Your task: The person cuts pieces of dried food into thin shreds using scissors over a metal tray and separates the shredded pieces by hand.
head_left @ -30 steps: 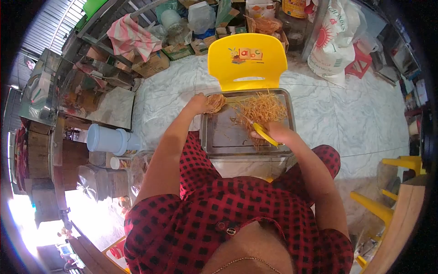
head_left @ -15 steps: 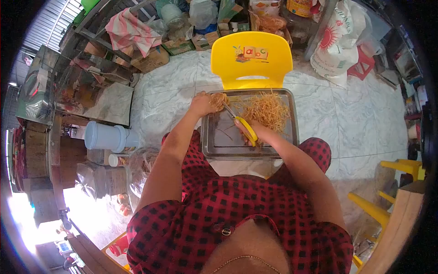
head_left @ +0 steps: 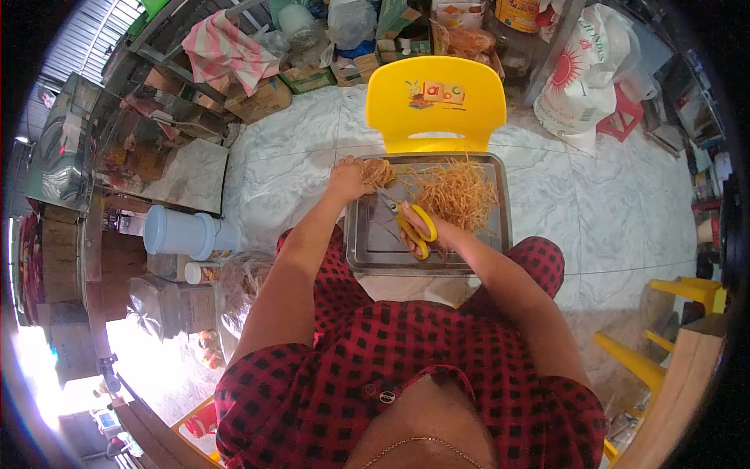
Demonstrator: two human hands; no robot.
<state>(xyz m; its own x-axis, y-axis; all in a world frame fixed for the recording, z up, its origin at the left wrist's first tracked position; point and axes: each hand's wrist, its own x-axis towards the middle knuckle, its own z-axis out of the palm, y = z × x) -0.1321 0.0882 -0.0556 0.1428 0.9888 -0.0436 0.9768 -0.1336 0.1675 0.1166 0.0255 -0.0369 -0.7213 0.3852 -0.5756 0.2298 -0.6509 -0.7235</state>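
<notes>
My left hand (head_left: 349, 178) is closed around a brown, crinkled clump (head_left: 378, 173) of dried food, its exact kind unclear, at the upper left of the metal tray (head_left: 505, 211). In my right hand (head_left: 437, 232) are scissors (head_left: 423, 223) with yellow handles. Their blades stand apart and point up and left, with the tips near the lower side of the clump. A loose heap of thin golden-brown strips (head_left: 461, 191) fills the right part of the tray. A few stray bits lie on the bare metal below the blades.
A yellow chair (head_left: 436, 94) with an "abc" picture stands just beyond the tray. Pale blue buckets (head_left: 176, 230) are at the left, by a wooden cabinet. A white sack (head_left: 578, 78) leans at the upper right, and yellow stool legs (head_left: 637, 359) show at the lower right.
The scissors have opened and turned, so both handle loops now show apart. Their tips have dropped slightly from the clump. My left hand stays in nearly the same place.
</notes>
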